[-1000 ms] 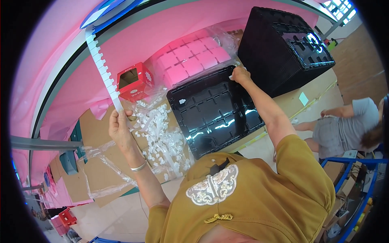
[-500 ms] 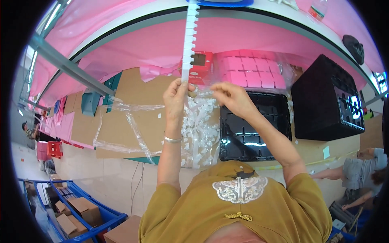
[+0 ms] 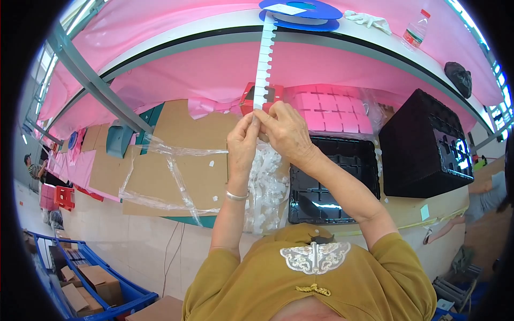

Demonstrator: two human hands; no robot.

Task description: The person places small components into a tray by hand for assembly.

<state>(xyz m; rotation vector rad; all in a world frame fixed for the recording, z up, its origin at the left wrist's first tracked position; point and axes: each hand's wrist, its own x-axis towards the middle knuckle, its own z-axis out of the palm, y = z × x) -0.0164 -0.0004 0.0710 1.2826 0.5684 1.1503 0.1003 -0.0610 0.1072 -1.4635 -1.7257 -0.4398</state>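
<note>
A white strip of labels [image 3: 263, 64] with a notched right edge runs down from a blue reel [image 3: 327, 9] on the table edge above. At the strip's lower end, my left hand [image 3: 243, 140] pinches it between thumb and fingers. My right hand [image 3: 286, 128] has its fingertips closed at the same spot, against the left thumb; they hide the strip's end and anything small between them. Under both hands lies a heap of white scraps [image 3: 265, 176] with clear plastic. A shiny black compartment tray [image 3: 332, 179] sits below my right forearm.
Cardboard [image 3: 187, 171] crossed by clear tape extends left. A tall black tray stack [image 3: 423, 150] stands at right, and pink compartment trays [image 3: 334, 109] and a red box [image 3: 276, 92] lie beyond. White gloves [image 3: 369, 21], a bottle [image 3: 415, 33] and a black bag [image 3: 458, 80] rest on the table edge.
My right hand has moved left to meet my left hand at the strip's lower end. The view has shifted, so more of the blue reel shows.
</note>
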